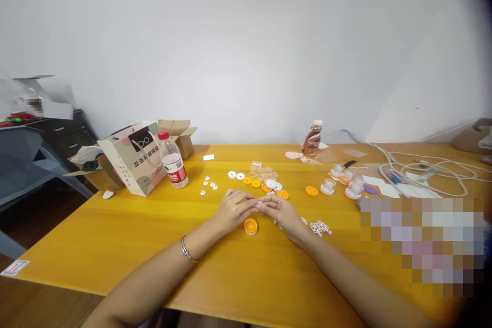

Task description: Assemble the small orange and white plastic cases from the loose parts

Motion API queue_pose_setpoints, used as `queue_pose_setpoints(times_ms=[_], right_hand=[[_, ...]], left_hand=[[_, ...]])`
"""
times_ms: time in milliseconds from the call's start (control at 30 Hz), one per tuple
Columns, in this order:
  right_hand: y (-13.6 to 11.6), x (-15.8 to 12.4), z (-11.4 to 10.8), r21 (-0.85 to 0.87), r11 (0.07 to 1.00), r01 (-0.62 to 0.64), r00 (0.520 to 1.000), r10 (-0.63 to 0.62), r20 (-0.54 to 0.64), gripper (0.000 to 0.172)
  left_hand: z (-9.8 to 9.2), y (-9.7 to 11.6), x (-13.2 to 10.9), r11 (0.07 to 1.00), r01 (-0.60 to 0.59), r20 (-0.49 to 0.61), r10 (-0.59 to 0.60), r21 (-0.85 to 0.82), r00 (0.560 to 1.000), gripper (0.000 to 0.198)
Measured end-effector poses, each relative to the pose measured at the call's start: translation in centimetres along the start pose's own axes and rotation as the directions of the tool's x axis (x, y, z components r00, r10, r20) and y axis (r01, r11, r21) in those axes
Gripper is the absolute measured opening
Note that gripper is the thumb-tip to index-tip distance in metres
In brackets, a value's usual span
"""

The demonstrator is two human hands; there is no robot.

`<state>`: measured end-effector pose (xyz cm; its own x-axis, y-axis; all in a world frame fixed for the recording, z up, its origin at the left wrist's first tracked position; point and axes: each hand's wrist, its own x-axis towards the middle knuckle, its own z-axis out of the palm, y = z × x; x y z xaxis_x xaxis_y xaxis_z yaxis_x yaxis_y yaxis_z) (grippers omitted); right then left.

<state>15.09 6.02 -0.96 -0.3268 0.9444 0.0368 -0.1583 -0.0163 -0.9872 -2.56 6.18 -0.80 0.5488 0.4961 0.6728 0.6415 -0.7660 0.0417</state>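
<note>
My left hand (233,209) and my right hand (282,212) meet over the middle of the yellow table (154,246), fingertips pinched together on a tiny white part (260,205). An orange round cap (251,226) lies on the table just below the fingertips. A silver bracelet (186,249) sits on my left wrist. Beyond the hands lie several orange and white discs (269,184) and clear small cups (263,170). White cut-out pieces (321,227) lie right of my right hand.
A water bottle (172,166), a paper gift bag (132,161) and a small carton (180,136) stand at the left. A brown drink bottle (312,139) stands at the back. White cables (423,169) and assembled white-and-orange parts (346,184) crowd the right side.
</note>
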Motion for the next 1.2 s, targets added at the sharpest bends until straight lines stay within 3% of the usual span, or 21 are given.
queue_pose_setpoints(times_ms=[367,500,567,667,733,800,900,1033,1100,1200], right_hand=[[-0.2,0.0,0.0,-0.014,1.000,-0.008,1.000,0.008,0.008,0.027],[-0.3,0.0,0.2,-0.030,0.999,0.024,0.999,-0.025,-0.045,0.026],[-0.4,-0.1,0.3,-0.026,0.999,0.043,0.997,-0.045,-0.064,0.027],[-0.6,-0.2,0.4,-0.003,0.997,0.073,0.994,-0.073,-0.079,0.028],[-0.6,-0.3,0.5,0.009,0.996,0.084,0.995,-0.083,-0.056,0.029],[-0.5,-0.3,0.5,-0.008,0.995,0.097,0.995,-0.097,-0.017,0.031],[-0.2,-0.5,0.3,-0.234,0.959,0.161,0.987,-0.158,0.033,0.040],[-0.2,-1.1,0.1,-0.649,0.705,0.286,0.957,-0.180,0.226,0.043],[-0.2,-1.4,0.1,-0.710,0.620,0.334,0.940,-0.159,0.304,0.035],[-0.3,-1.5,0.3,-0.733,0.577,0.360,0.930,-0.153,0.335,0.023]], left_hand=[[-0.1,0.2,0.1,0.999,0.035,0.034,-0.035,-0.019,0.999,0.024],[-0.1,0.6,0.3,0.984,0.100,0.056,-0.093,-0.145,0.994,0.023],[0.2,0.9,0.4,0.923,0.221,0.057,-0.214,-0.315,0.975,0.025],[0.7,1.3,0.5,0.698,0.415,0.104,-0.442,-0.584,0.891,0.024],[1.0,1.4,0.6,0.572,0.451,0.132,-0.512,-0.685,0.849,0.022],[0.8,1.3,0.8,0.514,0.448,0.135,-0.535,-0.731,0.834,0.021],[-0.4,0.7,0.9,0.523,0.482,0.217,-0.488,-0.703,0.845,0.018],[-2.6,-0.5,0.8,0.594,0.537,0.471,-0.280,-0.599,0.836,0.019],[-3.2,-0.7,0.8,0.612,0.532,0.543,-0.192,-0.585,0.817,0.022],[-3.4,-0.6,0.7,0.627,0.519,0.596,-0.106,-0.581,0.796,0.025]])
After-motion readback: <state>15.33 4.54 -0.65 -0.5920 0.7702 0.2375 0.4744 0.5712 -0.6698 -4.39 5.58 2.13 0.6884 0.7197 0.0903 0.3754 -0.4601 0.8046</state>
